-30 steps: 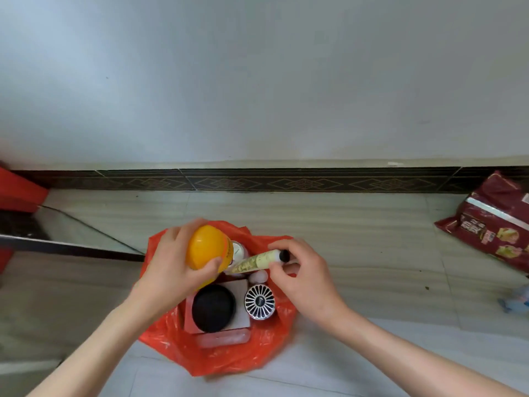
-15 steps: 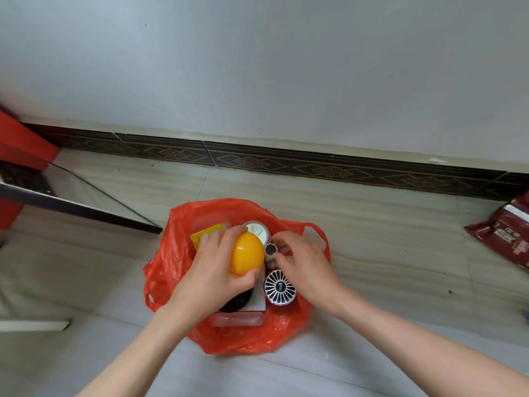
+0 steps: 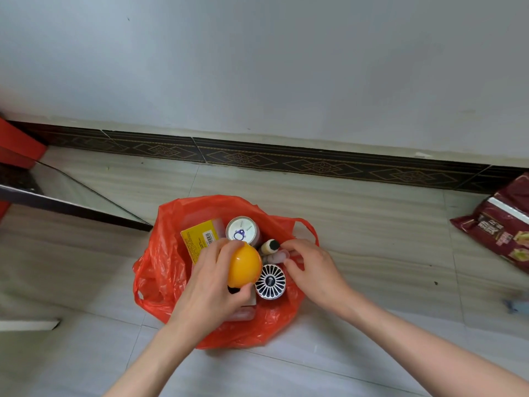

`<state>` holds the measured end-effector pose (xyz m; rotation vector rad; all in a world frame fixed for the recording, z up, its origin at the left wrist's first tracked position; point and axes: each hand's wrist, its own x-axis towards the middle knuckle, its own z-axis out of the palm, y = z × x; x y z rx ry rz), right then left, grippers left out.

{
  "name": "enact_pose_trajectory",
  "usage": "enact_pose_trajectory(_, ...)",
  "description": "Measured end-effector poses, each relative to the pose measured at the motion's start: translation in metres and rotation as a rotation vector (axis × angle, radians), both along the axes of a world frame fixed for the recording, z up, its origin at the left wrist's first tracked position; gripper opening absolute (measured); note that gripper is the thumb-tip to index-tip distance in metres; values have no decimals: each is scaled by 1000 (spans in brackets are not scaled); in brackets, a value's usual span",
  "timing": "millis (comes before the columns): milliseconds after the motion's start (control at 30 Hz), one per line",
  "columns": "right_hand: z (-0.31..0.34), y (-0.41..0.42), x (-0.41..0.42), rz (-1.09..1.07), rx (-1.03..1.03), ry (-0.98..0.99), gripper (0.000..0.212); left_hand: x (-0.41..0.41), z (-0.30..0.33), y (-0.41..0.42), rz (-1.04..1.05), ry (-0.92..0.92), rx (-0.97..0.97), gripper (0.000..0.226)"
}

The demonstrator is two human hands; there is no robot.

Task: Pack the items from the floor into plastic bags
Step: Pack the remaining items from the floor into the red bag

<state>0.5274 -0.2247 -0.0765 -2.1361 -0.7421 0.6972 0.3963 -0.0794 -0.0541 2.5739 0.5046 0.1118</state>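
Note:
An orange-red plastic bag [image 3: 160, 270] stands open on the tiled floor. Over its middle my left hand [image 3: 211, 285] grips a round orange-yellow ball [image 3: 243, 266]. Inside the bag are a yellow box [image 3: 197, 239], a can with a white lid [image 3: 241, 230], a pale tube with a black cap [image 3: 269, 246] standing upright, and a round silver-grilled item [image 3: 270, 281]. My right hand [image 3: 312, 267] hovers at the bag's right side, fingers loosely curled just beside the tube, holding nothing that I can see. My left hand hides what lies under the ball.
A dark red snack packet [image 3: 498, 224] lies on the floor at the right. A small blue thing [image 3: 516, 305] shows at the right edge. A low glass panel with a dark frame [image 3: 71, 207] and a red object [image 3: 17, 144] are at the left. The wall is close behind.
My right hand lowered the tube into the bag and let it go. My left hand brought the orange ball down over the bag.

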Motion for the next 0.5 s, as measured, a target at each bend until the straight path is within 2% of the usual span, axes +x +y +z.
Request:
enact_pose_trajectory(200, -1, -4, 3, -3, 19, 7, 21, 25, 12, 16, 115, -113, 2, 67)
enact_pose_trajectory(500, 0, -10, 10, -15, 39, -7, 29, 57, 17, 28, 96, 112, 125, 69)
